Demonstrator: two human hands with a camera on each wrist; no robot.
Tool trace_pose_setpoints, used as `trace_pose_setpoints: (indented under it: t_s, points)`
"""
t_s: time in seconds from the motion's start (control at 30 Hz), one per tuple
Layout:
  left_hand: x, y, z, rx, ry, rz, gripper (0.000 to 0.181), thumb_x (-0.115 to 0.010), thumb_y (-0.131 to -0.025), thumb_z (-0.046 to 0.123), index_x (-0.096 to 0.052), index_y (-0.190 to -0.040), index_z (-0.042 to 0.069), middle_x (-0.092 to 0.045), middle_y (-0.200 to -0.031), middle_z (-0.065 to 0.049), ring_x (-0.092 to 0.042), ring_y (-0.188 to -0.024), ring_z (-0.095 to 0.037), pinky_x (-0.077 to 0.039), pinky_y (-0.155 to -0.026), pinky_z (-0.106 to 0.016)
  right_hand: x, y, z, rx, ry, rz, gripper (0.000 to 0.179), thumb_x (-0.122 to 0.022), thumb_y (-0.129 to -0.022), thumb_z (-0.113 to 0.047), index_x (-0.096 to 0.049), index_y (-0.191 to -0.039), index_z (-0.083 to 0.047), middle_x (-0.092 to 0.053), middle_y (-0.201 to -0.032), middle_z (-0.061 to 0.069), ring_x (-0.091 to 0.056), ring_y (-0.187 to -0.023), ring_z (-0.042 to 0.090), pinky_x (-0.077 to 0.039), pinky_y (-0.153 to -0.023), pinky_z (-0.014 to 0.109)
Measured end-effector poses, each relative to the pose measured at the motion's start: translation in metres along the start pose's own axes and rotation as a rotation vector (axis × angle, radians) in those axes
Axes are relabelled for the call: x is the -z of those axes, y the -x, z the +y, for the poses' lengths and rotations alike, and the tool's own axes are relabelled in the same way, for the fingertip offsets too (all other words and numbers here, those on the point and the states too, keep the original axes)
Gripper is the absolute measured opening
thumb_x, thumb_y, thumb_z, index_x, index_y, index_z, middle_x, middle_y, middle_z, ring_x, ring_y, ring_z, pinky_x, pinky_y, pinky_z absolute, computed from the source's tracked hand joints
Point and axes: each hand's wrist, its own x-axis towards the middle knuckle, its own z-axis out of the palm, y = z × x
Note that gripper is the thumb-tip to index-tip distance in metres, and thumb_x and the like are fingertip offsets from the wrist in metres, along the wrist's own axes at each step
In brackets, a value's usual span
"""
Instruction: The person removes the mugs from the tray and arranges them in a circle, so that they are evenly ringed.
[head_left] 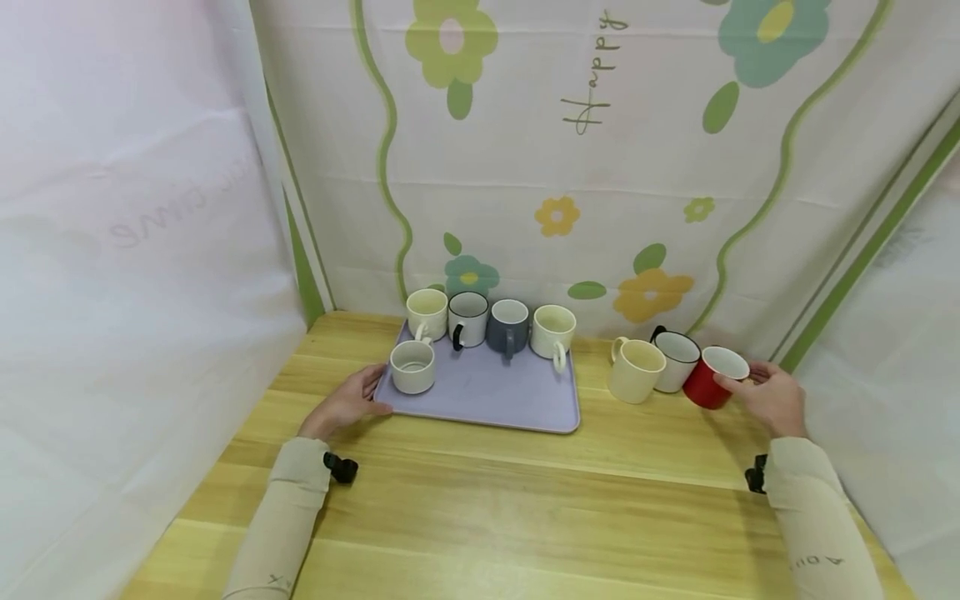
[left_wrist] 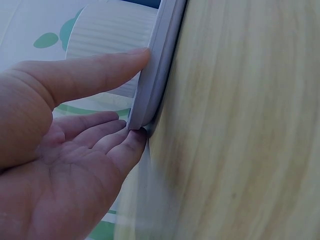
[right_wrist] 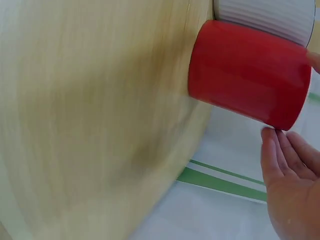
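At the left, my left hand (head_left: 348,403) holds the near-left corner of a lavender tray (head_left: 495,400). In the left wrist view the thumb rests against the tray's rim (left_wrist: 159,65), with the fingertips at its outer edge. A pale grey mug (head_left: 412,368) stands on the tray close to this hand. On the right, my right hand (head_left: 776,402) grips a red mug (head_left: 705,385) with a white inside. Its thumb lies near the mug's rim and its fingers touch the side, as the right wrist view also shows.
Along the tray's back stand a cream mug (head_left: 427,315), a white black-rimmed mug (head_left: 469,321), a dark grey mug (head_left: 507,329) and another cream mug (head_left: 552,333). Beside the red mug are a white black-rimmed mug (head_left: 677,360) and a yellowish mug (head_left: 634,375). A flowered curtain (head_left: 510,158) hangs behind the wooden table (head_left: 510,517).
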Motion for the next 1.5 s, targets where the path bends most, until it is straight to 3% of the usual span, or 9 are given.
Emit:
trace_pose_setpoints:
  t_s: [0.1,0.2,0.27,0.43,0.6,0.83,1.03,1.3,1.5]
  points:
    - [0.0,0.001,0.0,0.005,-0.007,0.004,0.094,-0.073,-0.096,0.001,-0.012,-0.167,-0.006,-0.008,-0.177,-0.025,-0.013,-0.164,-0.045,-0.019,-0.135,-0.055,0.005,0.0,-0.013,0.071,0.051,-0.005,0.086,-0.079,-0.091,-0.052,-0.054,-0.143,0.012,-0.061,-0.138,0.038,-0.06,-0.118,0.049,-0.055,-0.082,0.042]
    - [0.0,0.001,-0.001,-0.002,-0.009,0.002,0.094,-0.073,-0.096,0.0,-0.011,-0.166,-0.007,-0.007,-0.176,-0.027,-0.012,-0.163,-0.046,-0.019,-0.134,-0.056,0.008,-0.001,-0.033,0.137,0.06,-0.036,0.089,-0.078,-0.092,-0.051,-0.048,-0.148,0.012,-0.056,-0.143,0.039,-0.054,-0.127,0.057,-0.053,-0.093,0.066]
    - [0.0,0.0,-0.001,0.001,0.001,0.005,0.094,-0.073,-0.096,-0.001,-0.011,-0.166,-0.007,-0.007,-0.176,-0.027,-0.012,-0.163,-0.046,-0.019,-0.135,-0.055,0.008,-0.002,-0.048,0.173,0.053,-0.062,0.09,-0.079,-0.092,-0.05,-0.047,-0.151,0.009,-0.055,-0.146,0.038,-0.053,-0.13,0.056,-0.05,-0.099,0.07]
    - [0.0,0.0,-0.001,-0.002,0.003,0.004,0.094,-0.073,-0.095,-0.003,-0.011,-0.165,-0.01,-0.007,-0.175,-0.03,-0.012,-0.163,-0.047,-0.02,-0.134,-0.056,-0.005,-0.003,-0.089,0.275,0.022,-0.114,0.084,-0.084,-0.089,-0.046,-0.052,-0.15,0.004,-0.058,-0.147,0.033,-0.056,-0.133,0.055,-0.049,-0.106,0.07]
    - [-0.001,-0.001,0.0,0.004,0.002,0.011,0.093,-0.072,-0.096,-0.004,-0.012,-0.166,-0.009,-0.008,-0.175,-0.029,-0.013,-0.163,-0.046,-0.021,-0.134,-0.055,-0.036,-0.004,-0.132,0.372,-0.055,-0.189,0.084,-0.085,-0.09,-0.04,-0.05,-0.151,0.006,-0.056,-0.148,0.034,-0.054,-0.136,0.055,-0.047,-0.111,0.07]
    - [0.0,0.0,0.0,-0.011,0.007,0.002,0.092,-0.071,-0.096,-0.003,-0.011,-0.166,-0.008,-0.007,-0.176,-0.028,-0.012,-0.163,-0.046,-0.019,-0.135,-0.055,-0.104,0.003,-0.199,0.511,-0.105,-0.237,0.084,-0.091,-0.083,-0.032,-0.055,-0.145,0.009,-0.061,-0.142,0.032,-0.059,-0.13,0.05,-0.05,-0.112,0.064]
    - [-0.001,-0.001,-0.002,-0.013,0.017,0.005,0.093,-0.072,-0.096,-0.005,-0.011,-0.166,-0.009,-0.007,-0.175,-0.029,-0.012,-0.163,-0.046,-0.02,-0.134,-0.056,-0.172,0.027,-0.26,0.631,-0.14,-0.292,0.079,-0.094,-0.077,-0.032,-0.062,-0.137,0.009,-0.067,-0.134,0.029,-0.065,-0.121,0.048,-0.056,-0.107,0.058]
    - [-0.002,0.0,-0.001,-0.031,0.035,-0.012,0.094,-0.072,-0.095,-0.005,-0.009,-0.165,-0.011,-0.006,-0.174,-0.032,-0.011,-0.162,-0.049,-0.019,-0.134,-0.058,-0.236,0.065,-0.333,0.616,-0.132,-0.42,0.089,-0.092,-0.079,-0.045,-0.058,-0.146,0.003,-0.065,-0.143,0.019,-0.061,-0.133,0.036,-0.051,-0.118,0.05]
    - [-0.001,0.0,-0.001,-0.043,0.046,-0.013,0.094,-0.072,-0.095,-0.006,-0.01,-0.165,-0.012,-0.007,-0.174,-0.033,-0.012,-0.162,-0.05,-0.02,-0.133,-0.058,-0.274,0.084,-0.364,0.585,-0.181,-0.436,0.087,-0.091,-0.079,-0.049,-0.061,-0.142,0.003,-0.068,-0.136,0.02,-0.063,-0.126,0.034,-0.055,-0.109,0.05]
